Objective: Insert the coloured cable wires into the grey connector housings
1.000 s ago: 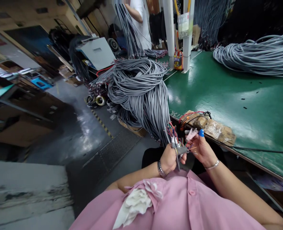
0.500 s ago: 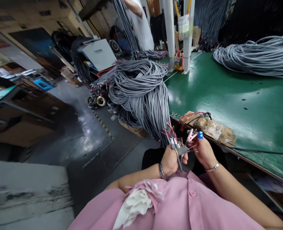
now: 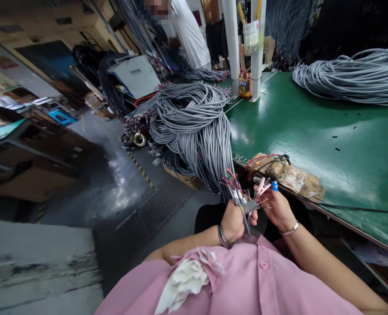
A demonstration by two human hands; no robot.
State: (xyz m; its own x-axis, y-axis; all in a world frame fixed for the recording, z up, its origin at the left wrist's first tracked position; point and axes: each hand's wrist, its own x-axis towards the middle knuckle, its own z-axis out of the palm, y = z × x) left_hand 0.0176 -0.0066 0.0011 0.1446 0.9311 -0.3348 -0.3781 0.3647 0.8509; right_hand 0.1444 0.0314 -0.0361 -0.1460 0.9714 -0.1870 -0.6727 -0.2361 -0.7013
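In my left hand (image 3: 232,222), closed and low in front of my body, are several grey cables (image 3: 249,206) with stripped ends. Thin coloured wires (image 3: 232,180) fan out from those ends. My right hand (image 3: 279,211) is just to the right, with a blue cover (image 3: 274,186) on one fingertip. Its fingers are closed around a small pink clip-like tool (image 3: 262,187), whose exact kind I cannot make out. Loose wire ends spread between the two hands. Beyond my left hand, a large heap of grey cables (image 3: 205,144) hangs over the table edge.
A wooden block (image 3: 300,183) with red and black leads lies on the green table (image 3: 298,131) near its edge. Coiled grey cable (image 3: 351,78) rests at the right. White posts (image 3: 232,48) stand at the back. A person in white (image 3: 194,39) is beyond the heap.
My hands stay almost in place, still holding the cables and the pink tool. The person at the back has leaned to the left, and the hanging cables there have shifted.
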